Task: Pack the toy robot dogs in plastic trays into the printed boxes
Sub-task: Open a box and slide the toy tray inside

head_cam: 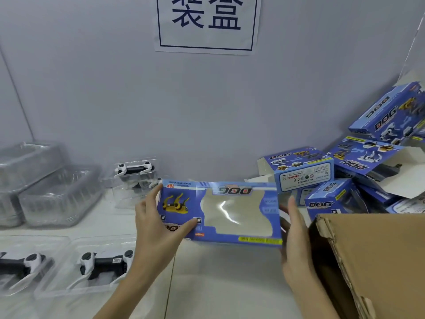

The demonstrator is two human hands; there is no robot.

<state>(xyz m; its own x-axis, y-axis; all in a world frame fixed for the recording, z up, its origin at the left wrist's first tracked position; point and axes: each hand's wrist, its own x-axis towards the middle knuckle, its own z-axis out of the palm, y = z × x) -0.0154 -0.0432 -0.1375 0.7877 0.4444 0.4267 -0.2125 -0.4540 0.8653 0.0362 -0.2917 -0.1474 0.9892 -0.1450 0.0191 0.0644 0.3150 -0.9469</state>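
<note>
I hold a blue printed box with a clear window above the table's middle, its print upside down to me. My left hand grips its left end, thumb on the front and fingers behind. My right hand holds its right end with straight fingers against the side. Two black-and-white toy robot dogs in clear plastic trays lie at the front left. A third trayed dog stands by the wall behind the box.
Stacks of empty clear trays sit at the left. A pile of blue printed boxes fills the back right. An open brown carton stands at the front right, close to my right hand. A paper sign hangs on the wall.
</note>
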